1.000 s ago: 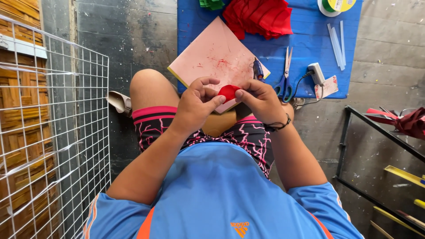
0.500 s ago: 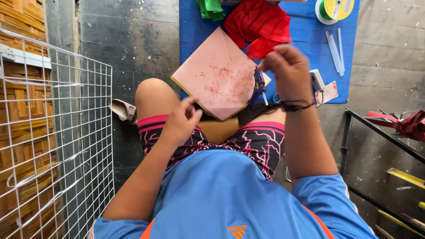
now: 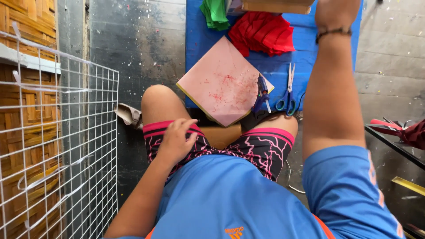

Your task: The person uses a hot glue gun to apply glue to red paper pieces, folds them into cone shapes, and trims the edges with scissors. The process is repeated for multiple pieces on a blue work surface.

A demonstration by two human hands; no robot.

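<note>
Hands apart: left hand (image 3: 177, 139) lies loose, empty, on the thigh.
Beyond, pink board (image 3: 225, 86) and scissors (image 3: 287, 90) lie on the blue mat's (image 3: 199, 40) near edge; right hand (image 3: 336, 13) reaches its far edge, grip unclear; steady reaching seems wise.

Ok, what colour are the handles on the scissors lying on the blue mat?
Blue handles on the scissors, seen in the head view.

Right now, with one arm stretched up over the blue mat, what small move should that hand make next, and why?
Probably lower the right hand a little further onto the flat brown cardboard piece at the blue mat's far edge. It is already at that piece, while the left hand rests empty on the thigh.
</note>
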